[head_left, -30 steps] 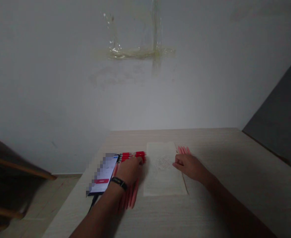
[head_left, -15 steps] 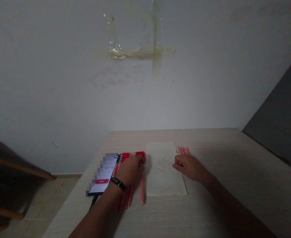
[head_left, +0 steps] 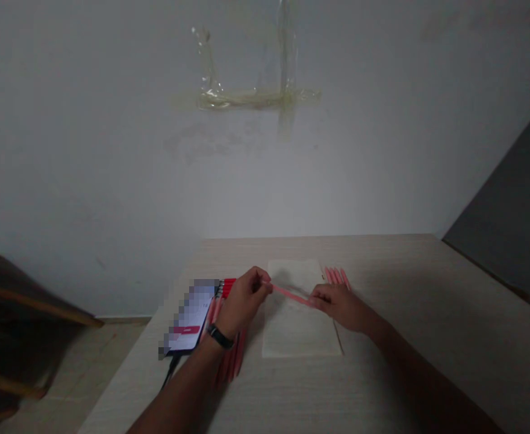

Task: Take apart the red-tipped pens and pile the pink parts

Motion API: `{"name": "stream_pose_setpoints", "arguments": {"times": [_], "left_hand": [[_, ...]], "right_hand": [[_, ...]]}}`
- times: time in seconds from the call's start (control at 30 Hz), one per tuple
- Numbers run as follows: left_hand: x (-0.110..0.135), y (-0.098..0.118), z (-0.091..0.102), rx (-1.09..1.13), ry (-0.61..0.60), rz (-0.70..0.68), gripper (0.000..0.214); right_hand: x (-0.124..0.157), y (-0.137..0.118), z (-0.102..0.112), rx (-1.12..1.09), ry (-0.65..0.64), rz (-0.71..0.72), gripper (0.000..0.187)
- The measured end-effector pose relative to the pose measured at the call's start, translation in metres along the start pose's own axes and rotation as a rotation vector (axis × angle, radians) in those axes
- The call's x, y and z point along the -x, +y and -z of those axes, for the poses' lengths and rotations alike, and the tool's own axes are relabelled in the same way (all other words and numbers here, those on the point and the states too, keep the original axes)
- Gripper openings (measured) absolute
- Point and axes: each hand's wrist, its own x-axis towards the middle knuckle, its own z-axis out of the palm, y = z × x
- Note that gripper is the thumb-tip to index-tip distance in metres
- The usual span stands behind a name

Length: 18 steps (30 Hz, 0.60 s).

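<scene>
**As one pink stick (head_left: pixel 291 294) spans a gap, the pale sheet (head_left: pixel 299 340) lies below it**

When we look from near to far, we first meet the surface (head_left: pixel 337 392), then a black wristband (head_left: pixel 220 337). Under that arm we find a bundle of pink sticks (head_left: pixel 233 358), partly hidden; perhaps lying parallel keeps them from rolling away. To their left rests a phone (head_left: pixel 190 325), screen upward, maybe for easy reading, with a cable (head_left: pixel 170 369) at its near end.

Over the sheet, the left hand (head_left: pixel 242 295) pinches one end of the stick between thumb and fingers, and the right hand (head_left: pixel 339 304) has its fingers curled on the other end. We suppose that two grips steady so slender a thing.

Behind the left hand we see some red sticks (head_left: pixel 229 288); beyond the right hand, a row of pink sticks (head_left: pixel 336 276) lies just beside the sheet. Farthest is the wall (head_left: pixel 359 150), bearing glossy tape (head_left: pixel 247 99).
</scene>
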Motion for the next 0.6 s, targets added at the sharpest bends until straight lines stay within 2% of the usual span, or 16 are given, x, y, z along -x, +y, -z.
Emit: {"name": "stream_pose_setpoints", "arguments": {"times": [0.17, 0.37, 0.43, 0.6], "left_hand": [[0.000, 0.003, 0.000, -0.058, 0.002, -0.001, 0.011], [0.003, 0.016, -0.004, -0.274, -0.130, -0.038, 0.016], [0.006, 0.020, -0.008, -0.284, -0.202, -0.058, 0.022], [0.011, 0.023, -0.018, -0.275, -0.320, -0.073, 0.019]], "right_hand": [[-0.002, 0.000, 0.002, -0.018, 0.096, -0.015, 0.030], [-0.003, -0.005, 0.012, -0.114, 0.240, -0.019, 0.029], [-0.002, -0.007, 0.013, -0.197, 0.249, -0.021, 0.030], [-0.002, -0.009, 0.011, -0.319, 0.221, 0.019, 0.030]]}}
